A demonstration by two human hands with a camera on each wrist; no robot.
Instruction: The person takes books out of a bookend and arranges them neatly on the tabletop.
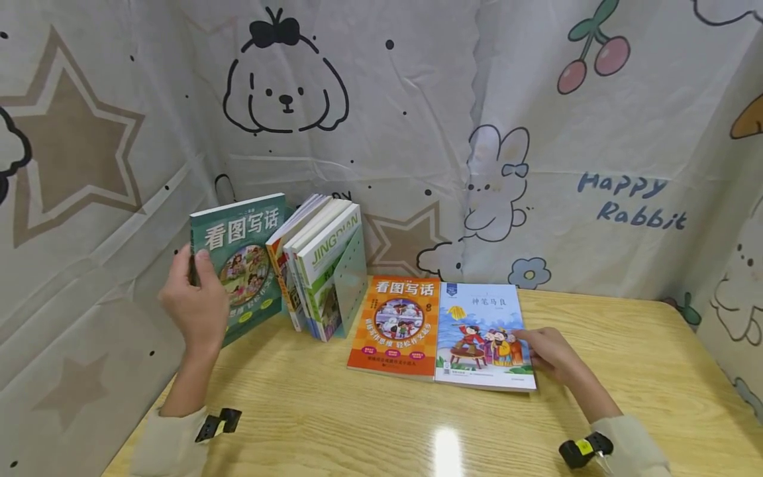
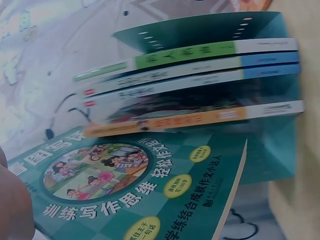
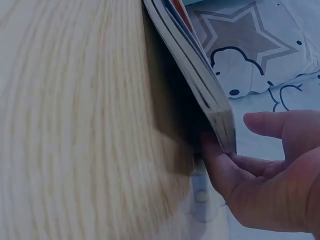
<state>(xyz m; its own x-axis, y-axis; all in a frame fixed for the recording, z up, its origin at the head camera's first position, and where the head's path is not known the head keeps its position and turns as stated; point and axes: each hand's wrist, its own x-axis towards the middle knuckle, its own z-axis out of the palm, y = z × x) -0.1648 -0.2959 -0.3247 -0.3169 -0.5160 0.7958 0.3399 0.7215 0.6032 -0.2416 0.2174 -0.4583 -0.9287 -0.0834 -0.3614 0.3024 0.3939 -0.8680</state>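
- The desk (image 1: 334, 424) is carrying everything around the bookend and is reflecting light in front of it; if that surface is slick, the flat books could be skidding under a sideways push.
- The teal bookend (image 1: 353, 285) is flanking a row of upright books (image 1: 328, 258); a gap is showing beside the orange-spined book (image 2: 200, 119), so a knock could be toppling the loose end.
- The teal 看图写话 book (image 1: 243, 271) is tilting at the left of the bookend, cover facing out; whether its bottom is touching the desk, the views are not telling. A corner could be catching the orange spine and bending.
- The orange 看图写话 book (image 1: 393, 328) is lying flat just right of the bookend; touching its neighbour, it could be getting shoved along.
- The blue-and-white 神笔马良 book (image 1: 483, 338) is lying farther right of the bookend, its outer edge seemingly rising; uneven lifting could be creasing it.
- The left grip (image 1: 197, 298), left of the bookend, is pinching the teal book by one side, thumb on the cover; such one-sided support could be letting it twist.
- The right grip (image 1: 551, 351), farthest right of the bookend, is apparently pinching the blue-and-white book's outer edge; so little overlap could be causing a slip.
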